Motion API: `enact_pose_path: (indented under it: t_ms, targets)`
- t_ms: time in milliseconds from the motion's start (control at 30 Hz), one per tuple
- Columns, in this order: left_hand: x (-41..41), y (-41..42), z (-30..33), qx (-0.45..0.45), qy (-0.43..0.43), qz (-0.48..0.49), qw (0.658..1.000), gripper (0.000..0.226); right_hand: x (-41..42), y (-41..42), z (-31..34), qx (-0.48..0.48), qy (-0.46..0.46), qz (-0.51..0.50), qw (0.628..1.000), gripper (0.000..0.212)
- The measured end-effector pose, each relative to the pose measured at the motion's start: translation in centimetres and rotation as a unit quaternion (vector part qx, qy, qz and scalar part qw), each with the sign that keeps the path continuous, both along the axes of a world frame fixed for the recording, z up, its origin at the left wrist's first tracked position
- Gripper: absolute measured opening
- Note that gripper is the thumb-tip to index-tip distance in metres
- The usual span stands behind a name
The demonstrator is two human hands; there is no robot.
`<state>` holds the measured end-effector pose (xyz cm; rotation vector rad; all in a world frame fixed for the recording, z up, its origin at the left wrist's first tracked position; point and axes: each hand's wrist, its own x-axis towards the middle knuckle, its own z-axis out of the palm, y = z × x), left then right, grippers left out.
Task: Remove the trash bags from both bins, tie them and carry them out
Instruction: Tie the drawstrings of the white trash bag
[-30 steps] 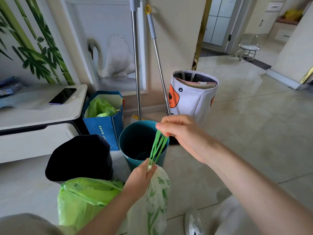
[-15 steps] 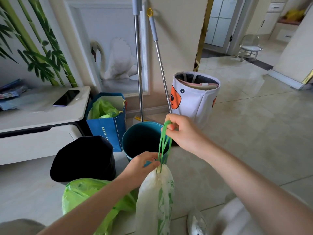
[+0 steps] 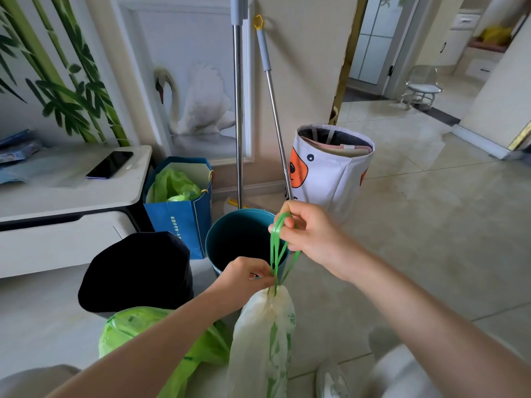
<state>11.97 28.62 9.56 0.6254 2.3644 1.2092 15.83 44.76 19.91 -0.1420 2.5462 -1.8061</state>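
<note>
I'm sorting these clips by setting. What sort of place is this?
Most likely a home, a living area by a doorway. A low white cabinet with a phone on it stands against a bamboo-and-swan wall mural, mop handles lean nearby, and the glossy tiled floor runs on into another room.

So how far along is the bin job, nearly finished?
Roughly midway. Done: both bags are out; the teal bin is unlined and the green bag lies on the floor. In hand: the right hand pulls the green drawstring while the left hand pinches the white bag neck. Left: knotting, carrying out.
</note>
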Motion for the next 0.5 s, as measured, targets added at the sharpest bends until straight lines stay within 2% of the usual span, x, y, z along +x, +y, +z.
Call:
enact_pose_path:
  t_ms: [100,233,300,367,500]
  targets:
    - [-0.3,-0.1,-0.2,0.030,-0.039,0.039,0.998,0.008,-0.6,0.8,-0.4,0.011,-0.001,-0.079,0.997,0.015]
    - [-0.7,-0.2,-0.3,0.056,-0.099,0.062,0.992,0.009,-0.9,2.0,-0.8,-0.024,-0.076,-0.180,0.980,0.022]
    - [-0.6,-0.1,-0.3,0.060,-0.112,0.077,0.989,0.009,-0.8,2.5,-0.9,0.009,-0.087,-0.188,0.978,0.036]
    - [-0.5,-0.2,-0.3,0.057,-0.121,0.085,0.987,0.009,-0.5,2.8,-0.7,0.050,-0.080,-0.185,0.978,0.041]
    - [-0.7,-0.8,-0.5,0.057,-0.136,0.106,0.983,0.012,-0.2,3.7,-0.6,0.104,-0.050,-0.198,0.973,0.025]
